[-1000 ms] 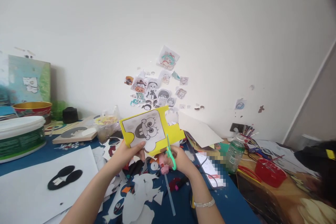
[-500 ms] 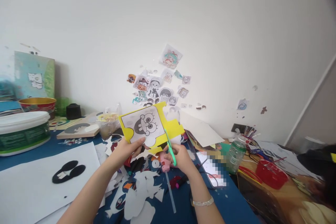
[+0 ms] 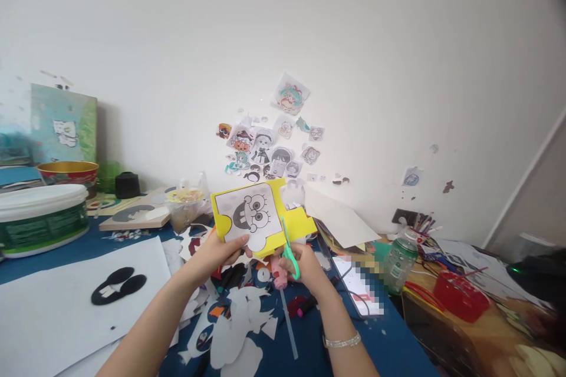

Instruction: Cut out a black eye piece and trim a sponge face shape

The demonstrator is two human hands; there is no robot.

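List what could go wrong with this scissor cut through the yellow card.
1. The green scissors in the right hand cut close beside the printed cartoon face; a drift could nick it.
2. The left hand pinches the yellow card near the blades, so fingers may be at risk.
3. Held in mid-air, the card could flex.

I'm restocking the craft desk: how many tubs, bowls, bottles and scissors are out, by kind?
White plastic tub with green label: 1
Red and gold bowl: 1
Clear plastic bottle with green label: 1
Green-handled scissors: 1
Total: 4
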